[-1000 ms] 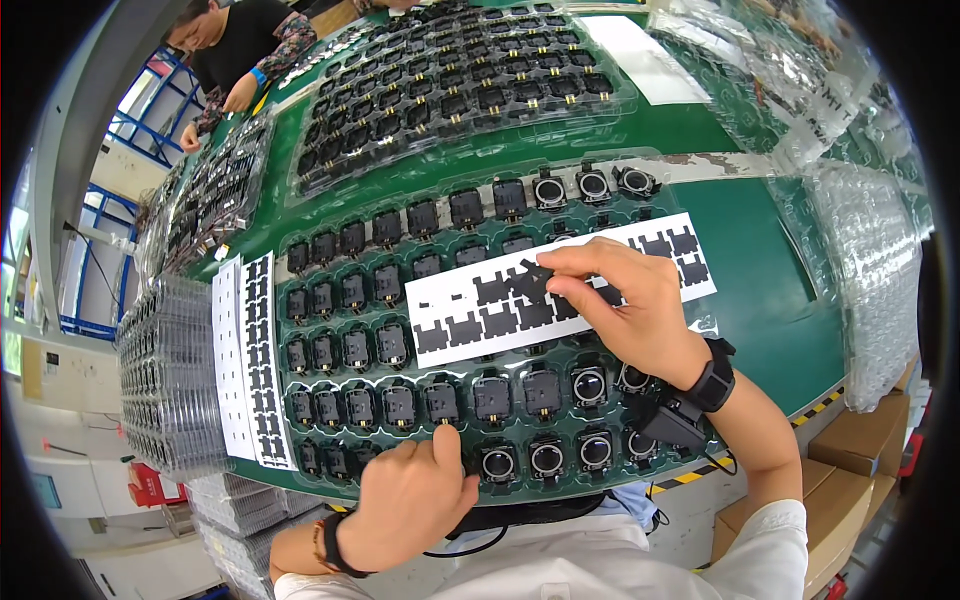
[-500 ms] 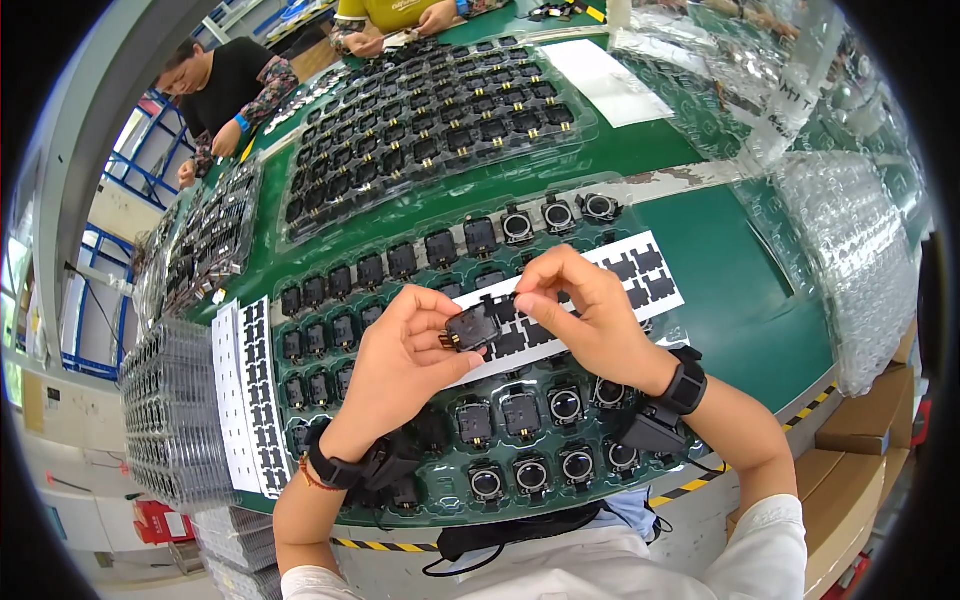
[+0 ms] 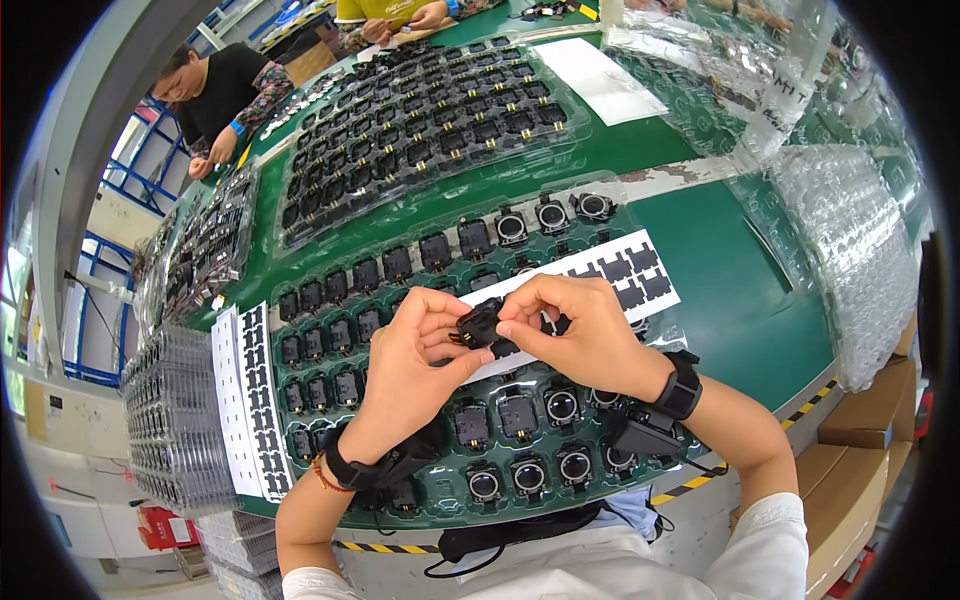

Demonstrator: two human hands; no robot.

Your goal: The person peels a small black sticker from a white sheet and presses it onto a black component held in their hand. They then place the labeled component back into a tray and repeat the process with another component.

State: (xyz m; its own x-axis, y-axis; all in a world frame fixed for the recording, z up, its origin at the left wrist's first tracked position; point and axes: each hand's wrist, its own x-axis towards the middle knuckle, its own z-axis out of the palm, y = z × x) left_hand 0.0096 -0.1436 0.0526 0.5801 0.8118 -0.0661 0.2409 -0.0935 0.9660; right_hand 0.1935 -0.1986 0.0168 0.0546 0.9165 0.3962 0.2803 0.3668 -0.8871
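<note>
A small black plastic housing (image 3: 478,326) with gold contacts is held tilted above the table. My left hand (image 3: 412,345) is closed round its left side. Pinched thumb and fingers of my right hand (image 3: 580,325) meet its right edge; whether a thin black sticker lies between them is hidden. Beneath both hands runs a white sheet (image 3: 669,301) bearing rows of black die-cut stickers. It lies across a clear plastic tray (image 3: 540,440) with several similar housings. Some of these, such as the one with a round lens (image 3: 562,405), show ringed faces.
Another filled tray (image 3: 575,140) lies farther back. At the left are sticker sheets (image 3: 232,400) and a tall stack of clear trays (image 3: 165,420). Bubble wrap (image 3: 835,270) lies right, above cardboard boxes (image 3: 850,480). Two people (image 3: 215,100) (image 3: 395,15) work across the table.
My right hand has moved left and down from above the sticker sheet to the housing's edge. The housing has shifted slightly right and tilted in my left hand.
</note>
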